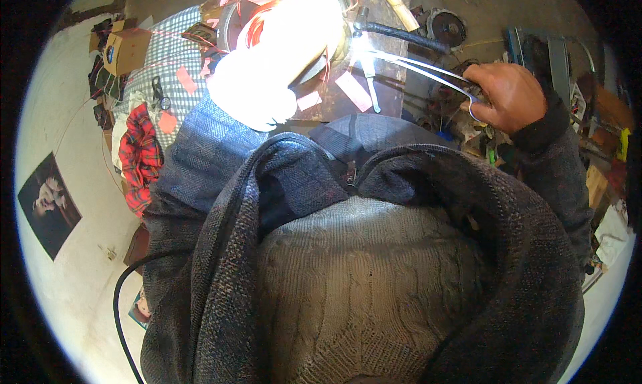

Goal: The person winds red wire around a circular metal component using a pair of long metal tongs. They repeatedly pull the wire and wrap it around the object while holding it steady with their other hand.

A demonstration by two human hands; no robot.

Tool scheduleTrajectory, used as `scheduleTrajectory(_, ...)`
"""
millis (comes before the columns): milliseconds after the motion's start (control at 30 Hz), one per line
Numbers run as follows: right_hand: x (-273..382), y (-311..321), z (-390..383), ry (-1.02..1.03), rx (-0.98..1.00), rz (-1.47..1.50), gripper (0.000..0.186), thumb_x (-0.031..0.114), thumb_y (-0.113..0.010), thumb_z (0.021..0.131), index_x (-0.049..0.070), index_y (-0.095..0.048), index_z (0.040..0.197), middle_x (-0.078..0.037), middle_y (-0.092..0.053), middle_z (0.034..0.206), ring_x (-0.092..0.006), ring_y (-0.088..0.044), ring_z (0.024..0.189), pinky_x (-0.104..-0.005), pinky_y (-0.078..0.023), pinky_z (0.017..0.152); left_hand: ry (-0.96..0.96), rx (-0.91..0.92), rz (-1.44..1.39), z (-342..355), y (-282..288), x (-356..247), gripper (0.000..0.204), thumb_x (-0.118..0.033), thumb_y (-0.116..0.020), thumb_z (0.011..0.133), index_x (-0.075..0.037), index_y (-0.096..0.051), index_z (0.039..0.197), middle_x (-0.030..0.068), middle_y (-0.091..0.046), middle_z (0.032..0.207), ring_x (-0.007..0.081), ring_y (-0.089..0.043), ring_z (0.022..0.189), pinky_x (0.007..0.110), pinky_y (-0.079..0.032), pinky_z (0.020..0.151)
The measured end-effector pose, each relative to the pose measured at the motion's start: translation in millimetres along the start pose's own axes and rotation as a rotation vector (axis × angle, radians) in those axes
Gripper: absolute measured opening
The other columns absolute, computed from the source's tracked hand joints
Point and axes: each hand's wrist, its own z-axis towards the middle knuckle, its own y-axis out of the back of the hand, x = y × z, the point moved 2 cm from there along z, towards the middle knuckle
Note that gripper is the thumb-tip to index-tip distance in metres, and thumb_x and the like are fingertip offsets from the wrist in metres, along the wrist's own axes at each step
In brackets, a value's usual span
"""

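Observation:
My right hand (505,95) is closed around the handles of long metal scissors (432,72), whose blades reach left toward the bright work area. My left hand (251,96) is washed out by glare beside a round metal housing (236,11) with copper windings (256,24); its fingers cannot be made out. A knife-like tool (371,90) lies below the scissor tips, near pink paper pieces (353,92). A dark rod (408,36) crosses the wooden bench (392,103) above the scissors.
At left are a cardboard box (124,53), checked cloth (157,53), red plaid fabric (139,160) and a white wall (67,297) with a poster (48,203). A bamboo piece (394,6) and wheel-like part (447,30) lie at back right, with mixed clutter (598,103) along the right.

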Motion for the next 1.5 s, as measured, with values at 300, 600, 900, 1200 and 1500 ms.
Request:
scheduleTrajectory(300,2,-5,11,0.024,0.011,-0.024,0.04,0.032,-0.079,0.077,0.007,-0.065,0.104,-0.017,-0.068,0.085,-0.043,-0.065,0.084,-0.0541,-0.05,0.072,0.009,0.067,0.049,25,-2,14,0.015,-0.014,-0.067,0.097,0.0,-0.072,0.1,0.0067,-0.074,0.087,0.0143,-0.069,0.081,0.03,-0.056,0.076)
scheduleTrajectory(600,16,-1,3,-0.033,0.059,-0.059,0.039,0.032,-0.08,0.078,0.006,-0.066,0.103,-0.019,-0.071,0.089,-0.0437,-0.067,0.086,-0.0532,-0.051,0.073,-0.004,0.135,-0.026,11,24,27,0.015,-0.014,-0.067,0.097,0.0,-0.072,0.1,0.0067,-0.074,0.087,0.0136,-0.069,0.082,0.03,-0.056,0.076)
scheduleTrajectory(900,17,-12,-3,-0.084,0.077,0.001,0.04,0.032,-0.08,0.078,0.006,-0.068,0.104,-0.019,-0.071,0.089,-0.0436,-0.067,0.085,-0.053,-0.052,0.073,-0.014,0.098,0.042,-7,16,16,0.015,-0.013,-0.068,0.097,0.001,-0.073,0.099,0.0067,-0.074,0.087,0.0129,-0.069,0.083,0.029,-0.056,0.076)
scheduleTrajectory(1200,21,-7,-10,-0.14,0.118,-0.022,0.038,0.028,-0.082,0.077,0.006,-0.067,0.105,-0.019,-0.071,0.093,-0.0427,-0.068,0.087,-0.0523,-0.052,0.076,0.059,0.032,-0.136,-4,31,15,0.014,-0.013,-0.068,0.097,0.001,-0.073,0.099,0.0066,-0.075,0.087,0.0122,-0.069,0.083,0.029,-0.056,0.077)
scheduleTrajectory(1500,35,12,4,-0.06,0.137,0.015,0.04,0.018,-0.081,0.079,0.004,-0.066,0.113,-0.017,-0.069,0.093,-0.0387,-0.066,0.079,-0.0466,-0.051,0.071,0.186,0.064,-0.442,-25,83,30,0.014,-0.013,-0.068,0.097,0.001,-0.073,0.098,0.0062,-0.075,0.087,0.0115,-0.069,0.083,0.029,-0.056,0.076)
